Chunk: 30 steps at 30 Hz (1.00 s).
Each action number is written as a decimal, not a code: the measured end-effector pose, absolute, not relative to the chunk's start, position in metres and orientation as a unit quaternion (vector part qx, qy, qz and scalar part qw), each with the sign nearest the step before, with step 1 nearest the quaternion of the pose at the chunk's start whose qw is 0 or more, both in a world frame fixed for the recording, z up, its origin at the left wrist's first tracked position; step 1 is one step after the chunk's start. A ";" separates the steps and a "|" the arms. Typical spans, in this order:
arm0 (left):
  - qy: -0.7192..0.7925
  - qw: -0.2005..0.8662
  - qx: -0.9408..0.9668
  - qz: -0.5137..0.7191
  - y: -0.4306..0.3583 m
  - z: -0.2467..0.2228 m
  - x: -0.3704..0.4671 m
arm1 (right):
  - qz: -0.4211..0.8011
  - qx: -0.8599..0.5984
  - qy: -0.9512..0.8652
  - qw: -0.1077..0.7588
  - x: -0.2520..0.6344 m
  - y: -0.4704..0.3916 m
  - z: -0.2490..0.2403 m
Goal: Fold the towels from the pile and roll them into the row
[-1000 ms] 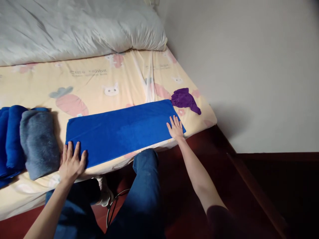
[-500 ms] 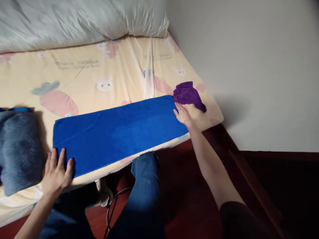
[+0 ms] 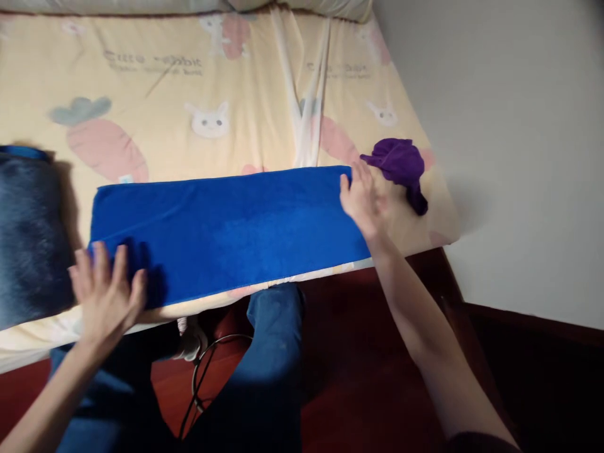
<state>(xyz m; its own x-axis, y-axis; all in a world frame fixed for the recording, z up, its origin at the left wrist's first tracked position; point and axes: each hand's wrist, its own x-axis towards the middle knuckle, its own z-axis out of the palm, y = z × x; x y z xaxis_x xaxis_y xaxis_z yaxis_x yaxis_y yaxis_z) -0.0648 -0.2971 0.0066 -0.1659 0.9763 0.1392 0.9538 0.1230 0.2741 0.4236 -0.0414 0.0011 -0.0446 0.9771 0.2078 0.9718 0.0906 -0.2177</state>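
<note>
A blue towel (image 3: 226, 233) lies spread in a long flat strip along the near edge of the bed. Over its left end is my left hand (image 3: 106, 289), fingers spread; a shadow beneath suggests it is slightly raised. At the far right end, my right hand (image 3: 363, 198) is by the towel's corner with fingers extended, slightly blurred; whether it touches the cloth I cannot tell. A crumpled purple cloth (image 3: 399, 162) rests just beyond my right hand. Left of my left hand sits a folded grey-blue fuzzy cloth (image 3: 28, 242).
The bed has a yellow sheet (image 3: 255, 126) printed with rabbits and carrots. A pale bolster or bedding roll (image 3: 141, 5) lies along the back. A grey wall (image 3: 509, 157) bounds the right side. Below, a cable (image 3: 194, 377) loops on the red floor near my jeans-clad legs (image 3: 271, 352).
The view has tilted down and shifted. My left hand has lifted a little from the towel's left end, and my right hand has moved to its far right corner.
</note>
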 end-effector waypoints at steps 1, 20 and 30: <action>0.723 0.025 0.674 0.148 -0.289 0.012 -0.046 | 0.026 -0.645 -0.748 0.154 0.395 -0.056 0.006; 0.732 0.054 0.661 0.154 -0.154 -0.014 -0.056 | 0.100 -0.548 -0.825 0.090 0.319 -0.049 -0.041; 0.757 0.016 0.639 0.132 -0.151 -0.010 -0.091 | 0.085 -0.620 -0.776 0.077 0.406 -0.010 -0.043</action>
<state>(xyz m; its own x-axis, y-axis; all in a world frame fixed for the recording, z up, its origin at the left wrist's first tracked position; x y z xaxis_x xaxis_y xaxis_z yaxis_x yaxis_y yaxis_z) -0.0912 -0.1511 -0.0099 -0.1823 0.9725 0.1450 0.9643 0.1480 0.2198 0.4061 -0.0104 -0.0434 -0.2191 0.9756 0.0135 0.9494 0.2164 -0.2275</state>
